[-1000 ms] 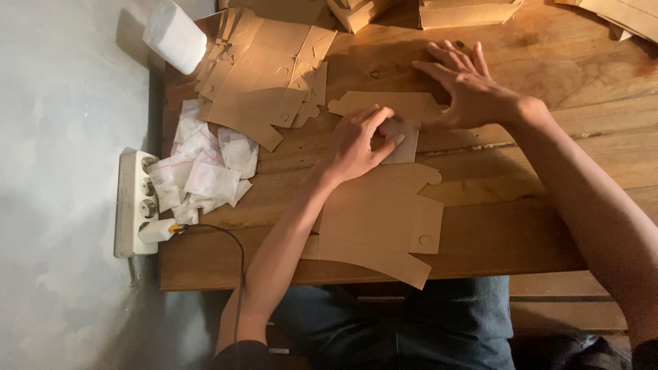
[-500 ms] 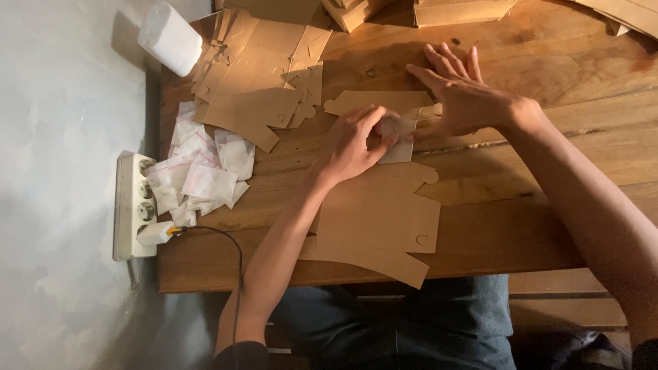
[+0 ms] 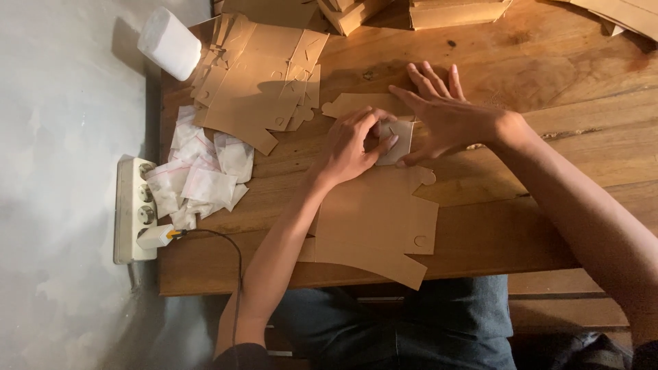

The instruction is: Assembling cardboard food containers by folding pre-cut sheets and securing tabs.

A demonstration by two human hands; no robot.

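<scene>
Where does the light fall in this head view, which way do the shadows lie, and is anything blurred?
Head view: warm light on the wooden table; the white roll and stacked cardboard blanks cast shadows to the left; both hands, left and right, look reasonably sharp; the lower edge is dim.

Left hand point(image 3: 353, 144) curled, fingertips seemingly pinching; right hand point(image 3: 445, 116) flat, fingers spread, both forearms reaching far.
</scene>
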